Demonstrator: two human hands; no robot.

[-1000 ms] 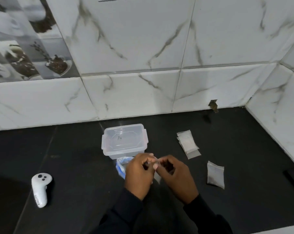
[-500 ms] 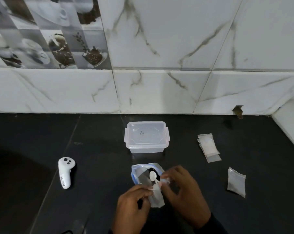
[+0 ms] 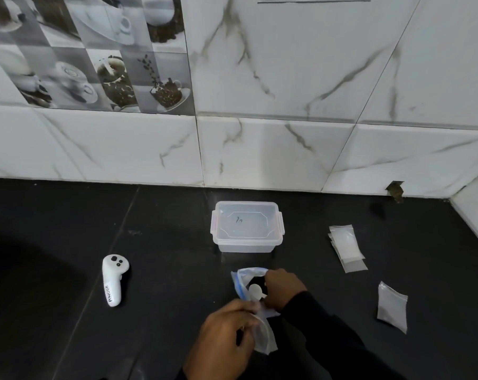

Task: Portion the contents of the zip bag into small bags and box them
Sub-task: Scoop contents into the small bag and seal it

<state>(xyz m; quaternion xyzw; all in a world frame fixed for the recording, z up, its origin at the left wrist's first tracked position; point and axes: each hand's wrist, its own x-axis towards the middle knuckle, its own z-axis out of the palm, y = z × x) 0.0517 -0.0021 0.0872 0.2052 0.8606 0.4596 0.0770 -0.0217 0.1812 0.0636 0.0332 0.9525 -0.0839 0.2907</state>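
Note:
A blue-rimmed zip bag point(image 3: 243, 279) lies open on the black counter, dark contents showing inside. My right hand point(image 3: 283, 287) pinches the handle of a small white spoon point(image 3: 256, 291) whose bowl sits at the zip bag's mouth. My left hand point(image 3: 224, 341) grips a small clear bag point(image 3: 265, 335) just below the spoon. A clear plastic box point(image 3: 247, 227) with its lid on stands behind the zip bag. A stack of empty small bags point(image 3: 346, 246) lies to the right, and one small bag point(image 3: 391, 305) with greyish contents lies nearer.
A white handheld controller point(image 3: 113, 279) lies on the counter to the left. A marble-tiled wall point(image 3: 259, 149) closes off the back, and a second wall point(image 3: 476, 212) meets it at the right corner.
The view has tilted and shifted, so everything sits further right. My right hand moved up to the zip bag's mouth with the spoon, while my left hand dropped lower with the small bag.

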